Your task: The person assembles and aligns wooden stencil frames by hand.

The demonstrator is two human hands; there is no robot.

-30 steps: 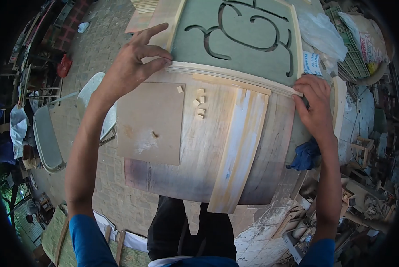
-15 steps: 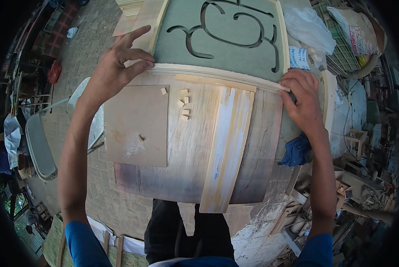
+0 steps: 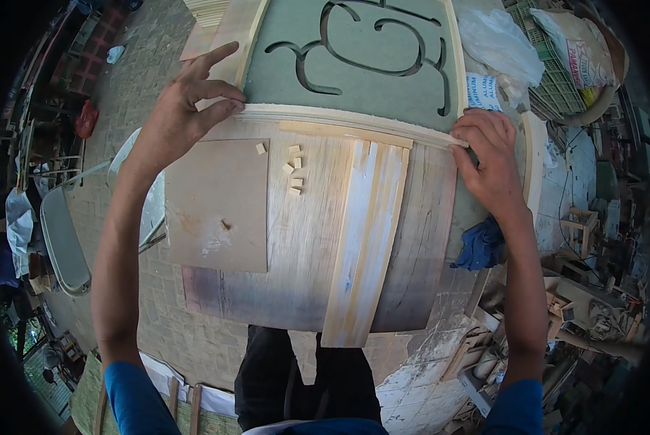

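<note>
A green panel (image 3: 368, 90) with dark curved cut-outs lies at the top, edged by pale wood strips. Along its near edge runs a thin wooden strip (image 3: 354, 121). My left hand (image 3: 187, 109) has thumb and index finger close together on the strip's left end, its other fingers stretched out. At the right corner, my right hand (image 3: 488, 148) curls its fingers over the strip's other end, thumb on the near side. Nearer me, several small wood blocks (image 3: 296, 165) lie on a wooden board (image 3: 307, 239), beside a flat brown sheet (image 3: 220, 196).
Long glue-streaked wood slats (image 3: 365, 246) lie lengthwise on the board, jutting past its near edge. A blue cloth (image 3: 479, 244) sits at the right. Plastic bags (image 3: 499, 43) and a green crate (image 3: 550, 80) stand at upper right. A chair (image 3: 65, 239) is at left.
The whole view has shifted slightly, so the panel and board appear a little further left. Both hands stay at the two ends of the strip.
</note>
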